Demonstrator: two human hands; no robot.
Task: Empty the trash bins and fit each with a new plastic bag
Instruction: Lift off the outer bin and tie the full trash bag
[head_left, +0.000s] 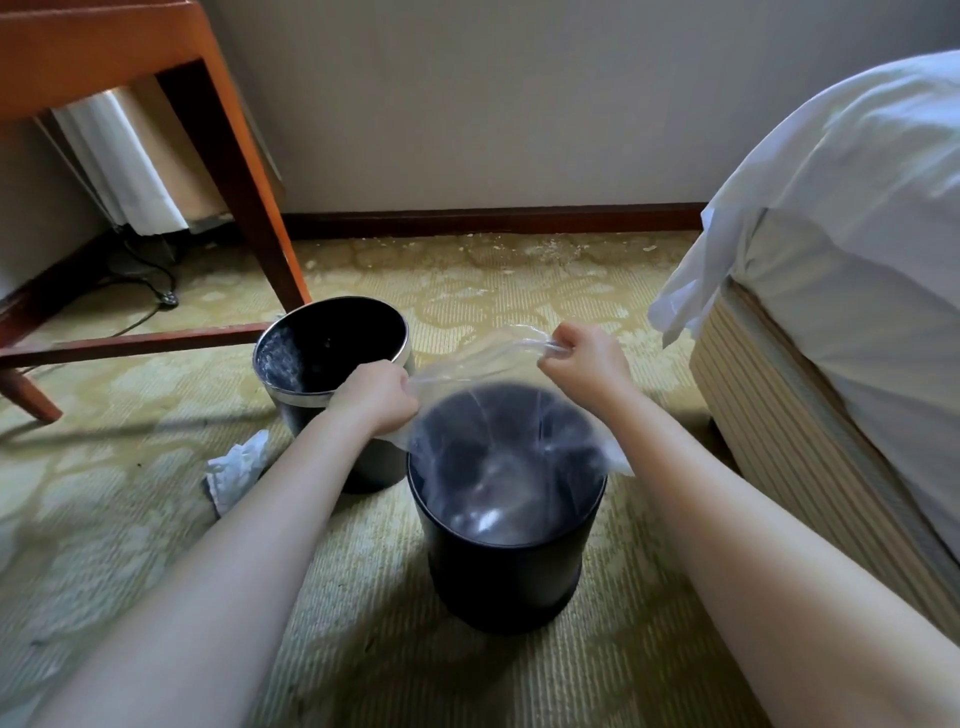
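The carpet carries a black bin below the fingers and a steel-rimmed bin just beyond the left fingers. Crumpled white paper lies farther left.

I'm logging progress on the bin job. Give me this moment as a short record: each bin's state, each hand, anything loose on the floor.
near bin: black, clear bag hanging inside, mouth held above the rim
far bin: metal-rimmed, no bag visible, behind and left of near bin
left hand: grips the clear bag's edge
right hand: grips the bunched far edge
floor: crumpled white wad on carpet, left of bins
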